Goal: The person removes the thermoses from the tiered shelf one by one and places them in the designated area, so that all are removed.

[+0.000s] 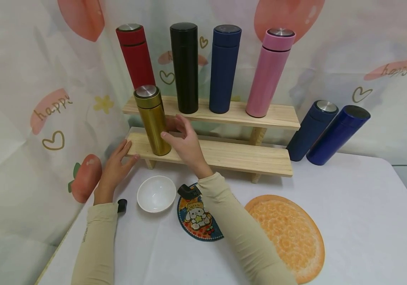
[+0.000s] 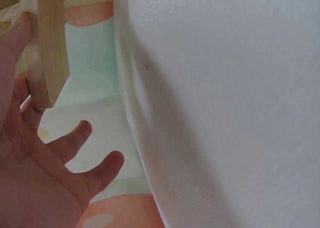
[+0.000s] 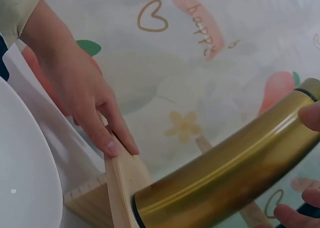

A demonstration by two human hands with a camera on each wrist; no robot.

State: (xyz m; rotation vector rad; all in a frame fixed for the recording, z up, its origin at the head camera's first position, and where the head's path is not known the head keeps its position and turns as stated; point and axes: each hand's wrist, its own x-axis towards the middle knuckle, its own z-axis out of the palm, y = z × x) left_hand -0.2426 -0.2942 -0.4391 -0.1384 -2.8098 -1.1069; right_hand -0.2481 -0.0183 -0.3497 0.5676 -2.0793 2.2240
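A gold thermos flask (image 1: pixel 155 126) with a silver-topped lid stands near the left end of the lower tier of a wooden two-tier shelf (image 1: pixel 224 154). My right hand (image 1: pixel 187 146) is at the flask's right side, thumb by its front and fingers spread; in the right wrist view some fingertips (image 3: pixel 295 215) are apart from the gold surface. With thumb and fingers on either side of the board, my left hand (image 1: pixel 115 170) grips the lower tier's left end. Its other fingers stick out free in the left wrist view (image 2: pixel 102 175).
Red (image 1: pixel 137 59), black (image 1: pixel 184 69), blue (image 1: pixel 225 69) and pink (image 1: pixel 271 73) flasks stand on the upper tier. Two blue flasks (image 1: pixel 312 130) lean at the right. A white bowl (image 1: pixel 157 194), a cartoon mat (image 1: pixel 199 221) and an orange round mat (image 1: pixel 289 237) lie in front.
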